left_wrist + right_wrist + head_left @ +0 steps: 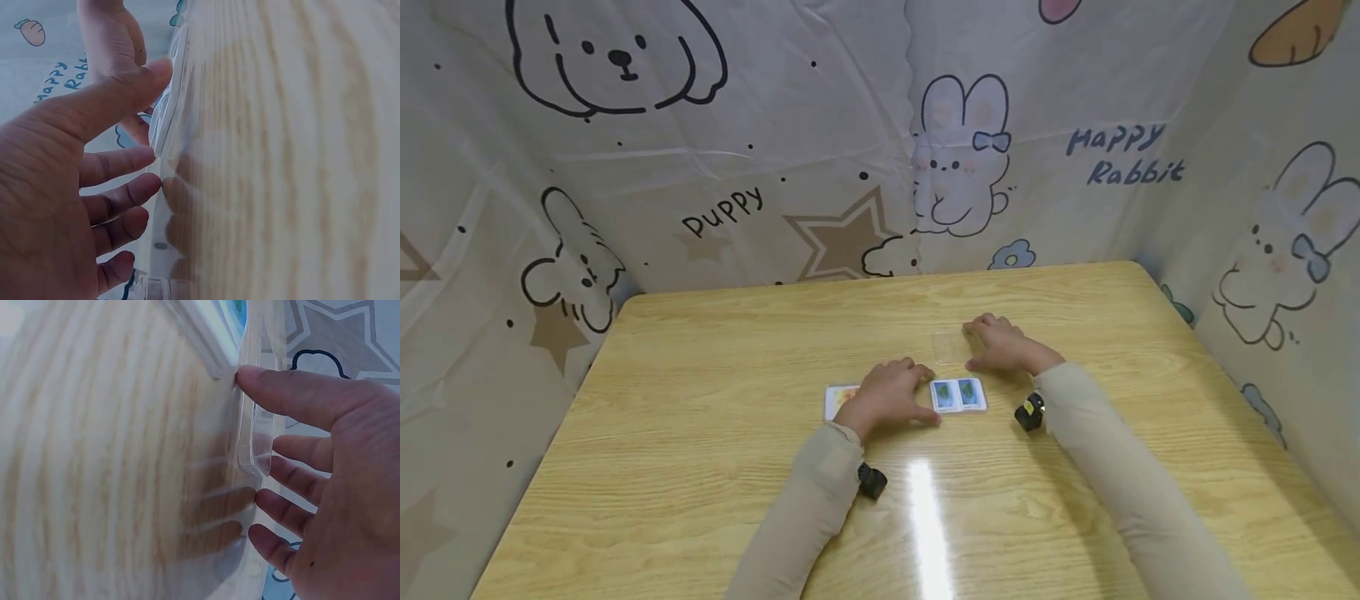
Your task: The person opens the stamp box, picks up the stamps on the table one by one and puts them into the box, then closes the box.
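Observation:
A white-edged pack of cards (pixel 958 395) with two blue-and-green pictures lies on the table in the head view. My left hand (pixel 891 393) is at its left side, thumb near the front corner and index finger near the back corner. In the left wrist view, the thumb tip overlaps the pack's edge (pixel 170 106); contact is unclear. Farther back lies a clear plastic case part (pixel 947 347). My right hand (pixel 1000 343) is beside it, fingers spread with the thumb toward me. The right wrist view shows these fingers (pixel 294 509) next to the clear plastic (pixel 256 440).
Left of the pack lies another card or case with an orange-yellow picture (pixel 838 400), partly hidden by my left hand. The wooden table (pixel 700 467) reaches a printed cloth backdrop (pixel 820 167) behind and at both sides.

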`<action>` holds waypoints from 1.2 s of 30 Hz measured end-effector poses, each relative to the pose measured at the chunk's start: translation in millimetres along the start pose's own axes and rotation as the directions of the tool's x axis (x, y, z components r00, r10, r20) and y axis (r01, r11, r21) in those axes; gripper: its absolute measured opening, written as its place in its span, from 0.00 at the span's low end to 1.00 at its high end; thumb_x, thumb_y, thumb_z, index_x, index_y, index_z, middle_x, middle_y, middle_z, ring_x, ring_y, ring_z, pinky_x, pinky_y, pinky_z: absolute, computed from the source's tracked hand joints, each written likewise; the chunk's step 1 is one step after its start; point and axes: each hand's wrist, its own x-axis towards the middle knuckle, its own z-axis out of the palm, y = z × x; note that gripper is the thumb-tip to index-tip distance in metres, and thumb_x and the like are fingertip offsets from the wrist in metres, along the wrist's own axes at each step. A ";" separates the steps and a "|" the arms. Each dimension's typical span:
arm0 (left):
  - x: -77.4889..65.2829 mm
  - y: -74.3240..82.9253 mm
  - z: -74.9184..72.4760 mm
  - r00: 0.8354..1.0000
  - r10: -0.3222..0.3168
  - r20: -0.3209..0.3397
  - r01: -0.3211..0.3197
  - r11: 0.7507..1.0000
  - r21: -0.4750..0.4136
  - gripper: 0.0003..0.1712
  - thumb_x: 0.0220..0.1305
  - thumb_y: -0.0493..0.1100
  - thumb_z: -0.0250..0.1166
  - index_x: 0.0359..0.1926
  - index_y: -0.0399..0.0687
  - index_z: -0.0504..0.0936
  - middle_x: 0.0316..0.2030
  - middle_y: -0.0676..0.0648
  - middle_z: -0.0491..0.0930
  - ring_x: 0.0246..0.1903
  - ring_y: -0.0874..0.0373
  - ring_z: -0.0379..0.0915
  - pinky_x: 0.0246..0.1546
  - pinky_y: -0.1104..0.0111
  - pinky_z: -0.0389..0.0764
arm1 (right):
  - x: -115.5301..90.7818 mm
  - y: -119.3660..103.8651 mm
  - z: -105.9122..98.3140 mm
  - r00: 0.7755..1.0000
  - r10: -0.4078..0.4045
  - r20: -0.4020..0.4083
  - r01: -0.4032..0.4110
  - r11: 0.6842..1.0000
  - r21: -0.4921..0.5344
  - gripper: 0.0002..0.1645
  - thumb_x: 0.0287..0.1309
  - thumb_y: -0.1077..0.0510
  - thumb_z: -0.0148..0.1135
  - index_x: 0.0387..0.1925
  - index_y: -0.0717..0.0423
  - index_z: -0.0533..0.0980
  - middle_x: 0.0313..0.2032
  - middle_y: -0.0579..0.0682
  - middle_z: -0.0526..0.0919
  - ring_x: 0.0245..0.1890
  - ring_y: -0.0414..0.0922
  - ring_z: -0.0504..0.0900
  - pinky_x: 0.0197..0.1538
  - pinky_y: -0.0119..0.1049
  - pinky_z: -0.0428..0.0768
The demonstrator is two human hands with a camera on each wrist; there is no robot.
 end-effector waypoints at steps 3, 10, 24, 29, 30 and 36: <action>0.2 1.3 0.8 1.000 -0.006 0.005 0.006 1.000 -0.007 0.42 0.52 0.67 0.69 0.64 0.56 0.72 0.59 0.48 0.74 0.58 0.51 0.71 0.61 0.55 0.68 | -1.5 -0.2 -0.7 1.000 0.000 0.005 0.000 1.000 0.006 0.42 0.58 0.50 0.65 0.69 0.62 0.62 0.67 0.66 0.62 0.67 0.65 0.60 0.67 0.62 0.58; -0.3 5.1 -0.2 1.000 -0.017 0.005 0.017 1.000 -0.022 0.38 0.54 0.65 0.68 0.63 0.56 0.73 0.57 0.50 0.74 0.56 0.53 0.73 0.61 0.56 0.68 | -3.7 1.2 -0.2 1.000 -0.016 -0.007 0.016 1.000 0.027 0.38 0.58 0.51 0.65 0.66 0.63 0.66 0.63 0.65 0.65 0.64 0.63 0.63 0.66 0.60 0.61; 1.2 -0.9 4.8 1.000 0.004 -0.029 -0.005 1.000 -0.025 0.35 0.56 0.62 0.68 0.63 0.57 0.73 0.56 0.51 0.75 0.55 0.55 0.73 0.61 0.54 0.67 | -33.3 3.7 4.8 0.993 -0.113 -0.029 0.116 0.986 0.119 0.39 0.55 0.53 0.69 0.64 0.67 0.67 0.61 0.67 0.66 0.63 0.63 0.64 0.66 0.57 0.65; 2.1 -2.2 5.7 0.999 0.001 -0.033 -0.003 0.999 -0.044 0.35 0.56 0.62 0.68 0.63 0.57 0.74 0.55 0.51 0.75 0.53 0.55 0.74 0.60 0.55 0.68 | -47.5 -1.3 12.1 0.989 -0.147 -0.023 0.149 0.978 0.148 0.38 0.53 0.54 0.70 0.62 0.67 0.68 0.58 0.65 0.68 0.59 0.60 0.67 0.62 0.56 0.68; 2.1 -2.2 5.7 0.999 -0.001 -0.032 -0.001 0.999 -0.048 0.35 0.56 0.62 0.68 0.63 0.57 0.73 0.55 0.51 0.75 0.54 0.55 0.74 0.60 0.55 0.68 | -49.6 -2.2 13.9 0.987 -0.160 -0.023 0.162 0.975 0.150 0.38 0.53 0.54 0.70 0.62 0.67 0.69 0.57 0.65 0.69 0.59 0.60 0.67 0.61 0.56 0.69; 2.1 -2.0 5.3 1.000 -0.003 -0.020 0.001 0.998 -0.067 0.38 0.56 0.62 0.68 0.65 0.56 0.70 0.58 0.51 0.74 0.57 0.55 0.72 0.63 0.54 0.66 | -56.9 -5.9 21.2 0.978 -0.202 -0.046 0.206 0.967 0.147 0.36 0.52 0.55 0.71 0.60 0.66 0.70 0.55 0.63 0.70 0.56 0.58 0.69 0.60 0.55 0.70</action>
